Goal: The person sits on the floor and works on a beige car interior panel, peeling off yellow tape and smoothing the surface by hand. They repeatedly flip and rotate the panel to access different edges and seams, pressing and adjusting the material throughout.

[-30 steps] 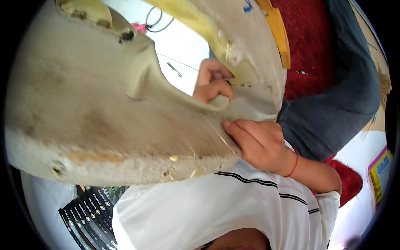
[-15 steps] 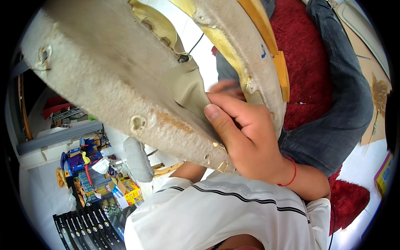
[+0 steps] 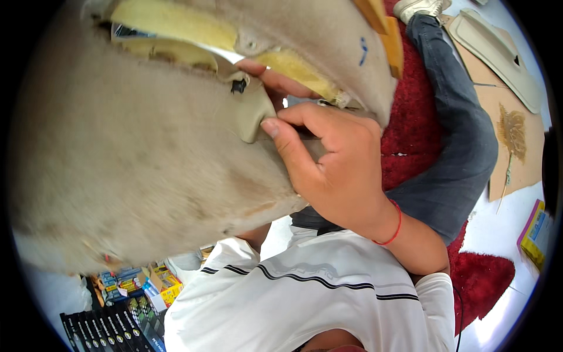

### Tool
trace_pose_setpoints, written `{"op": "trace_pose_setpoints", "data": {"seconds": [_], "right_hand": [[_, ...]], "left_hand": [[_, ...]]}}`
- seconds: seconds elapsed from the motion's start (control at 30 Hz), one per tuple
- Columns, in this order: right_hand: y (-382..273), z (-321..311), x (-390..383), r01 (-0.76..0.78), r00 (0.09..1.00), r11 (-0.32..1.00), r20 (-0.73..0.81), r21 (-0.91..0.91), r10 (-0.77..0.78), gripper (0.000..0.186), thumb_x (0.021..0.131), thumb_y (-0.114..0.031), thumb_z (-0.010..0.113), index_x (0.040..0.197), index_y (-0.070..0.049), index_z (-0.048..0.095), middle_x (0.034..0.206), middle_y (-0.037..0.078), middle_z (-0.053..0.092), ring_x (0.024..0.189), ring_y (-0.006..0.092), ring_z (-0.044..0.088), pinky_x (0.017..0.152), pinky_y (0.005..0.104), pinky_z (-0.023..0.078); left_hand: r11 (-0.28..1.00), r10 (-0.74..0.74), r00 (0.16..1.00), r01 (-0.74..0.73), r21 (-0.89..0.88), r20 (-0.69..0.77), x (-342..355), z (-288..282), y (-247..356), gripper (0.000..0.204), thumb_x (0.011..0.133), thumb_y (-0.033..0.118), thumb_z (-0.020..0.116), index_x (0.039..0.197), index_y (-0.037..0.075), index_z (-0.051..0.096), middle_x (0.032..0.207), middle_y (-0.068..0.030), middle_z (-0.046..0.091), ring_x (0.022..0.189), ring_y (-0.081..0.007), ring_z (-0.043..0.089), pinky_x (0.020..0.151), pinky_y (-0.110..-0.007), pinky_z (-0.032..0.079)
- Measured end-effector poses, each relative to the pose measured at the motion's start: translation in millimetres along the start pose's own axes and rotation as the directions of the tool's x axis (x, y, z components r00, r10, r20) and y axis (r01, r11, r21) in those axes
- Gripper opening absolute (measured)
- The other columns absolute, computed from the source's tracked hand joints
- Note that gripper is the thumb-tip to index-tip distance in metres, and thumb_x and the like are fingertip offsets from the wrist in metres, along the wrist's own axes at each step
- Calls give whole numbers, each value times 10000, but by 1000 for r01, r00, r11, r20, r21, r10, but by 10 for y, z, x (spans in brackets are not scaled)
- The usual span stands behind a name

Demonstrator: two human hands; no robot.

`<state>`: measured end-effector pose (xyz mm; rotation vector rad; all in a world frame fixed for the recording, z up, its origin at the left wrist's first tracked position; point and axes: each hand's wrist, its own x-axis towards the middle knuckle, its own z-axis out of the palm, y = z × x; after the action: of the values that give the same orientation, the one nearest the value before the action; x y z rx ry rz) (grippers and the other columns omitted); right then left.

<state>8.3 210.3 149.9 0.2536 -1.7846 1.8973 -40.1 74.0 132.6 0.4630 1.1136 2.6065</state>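
Note:
A large beige-grey fibre trim panel, tilted and held up before me, fills the upper left. Yellowish backing lines its curved opening. A soft olive-beige cover flap folds over the opening's edge, beside a small black piece. My right hand, wearing a red string bracelet, pinches this flap between thumb and forefinger. Behind the panel goes my left arm; fingers of my left hand show through the opening, curled round the edge behind the flap. The left palm and thumb are hidden.
Orange-brown wooden strips run along the panel's upper right side. My jeans-clad leg stretches over a red shaggy rug. Right of it lie cardboard and another beige panel. Boxes and black cases stand lower left.
The panel has swung flatter and lower on the left, covering more of the shelf items. My right hand has shifted slightly left and up, still pinching the flap. My left fingers show more clearly.

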Motion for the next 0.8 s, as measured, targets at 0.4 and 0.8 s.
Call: {"op": "trace_pose_setpoints", "data": {"seconds": [0.4,0.8], "right_hand": [[288,-45,-222,-407,910,884,181,228,372,231,872,-127,773,734,35,685,595,92,621,514,100,524,511,296,426],[269,-74,-288,-122,992,985,-37,-125,118,156,805,-139,813,811,-21,711,669,127,648,519,249,594,517,367,470]], "left_hand": [[873,-149,966,28,-488,-210,-397,-265,-358,448,1117,350,459,1507,130,482,1444,-11,542,1400,-147,455,1210,-332,342],[705,334,943,-259,660,14,-344,-463,-400,416,1099,310,482,1404,43,577,1303,-114,640,1249,-184,571,1147,-329,403]]}}
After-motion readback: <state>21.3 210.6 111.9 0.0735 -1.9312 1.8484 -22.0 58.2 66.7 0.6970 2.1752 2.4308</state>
